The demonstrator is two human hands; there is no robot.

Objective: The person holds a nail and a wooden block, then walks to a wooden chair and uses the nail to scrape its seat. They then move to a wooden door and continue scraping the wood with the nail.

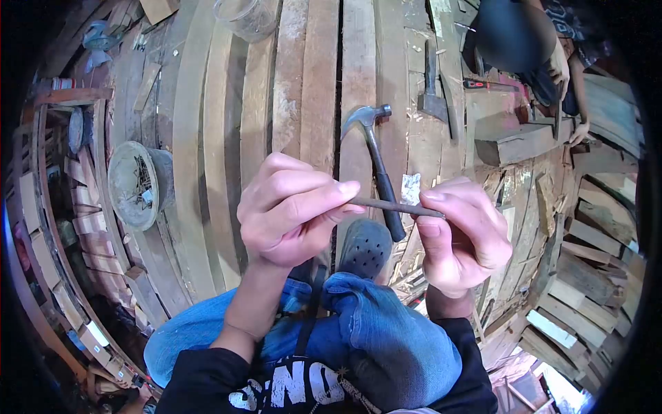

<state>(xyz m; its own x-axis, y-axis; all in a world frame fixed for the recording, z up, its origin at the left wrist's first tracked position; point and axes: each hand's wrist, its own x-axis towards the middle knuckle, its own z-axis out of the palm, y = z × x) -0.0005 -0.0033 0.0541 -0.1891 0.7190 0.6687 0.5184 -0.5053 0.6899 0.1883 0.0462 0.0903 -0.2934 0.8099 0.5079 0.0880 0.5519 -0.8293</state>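
Note:
A thin brown rod [389, 205], nail-like in shape, is held nearly level in front of me. My left hand [293, 210] pinches its left end between thumb and fingers. At its right end, my right hand [465, 238] grips it the same way, with the tip poking out slightly past the thumb. Below the rod, a claw hammer [376, 155] lies on the wooden boards [286, 96], its head pointing away from me and its dark handle passing under the rod. My shoe [365, 248] is beside the end of the handle.
A bucket [162, 186] holding thin metal pieces stands at left; a clear tub [248, 17] sits at the far edge. An axe-like tool [432, 90] and a red-black handled tool [483, 85] lie at upper right. Another person's hand [579, 132] is near a wooden block [520, 143].

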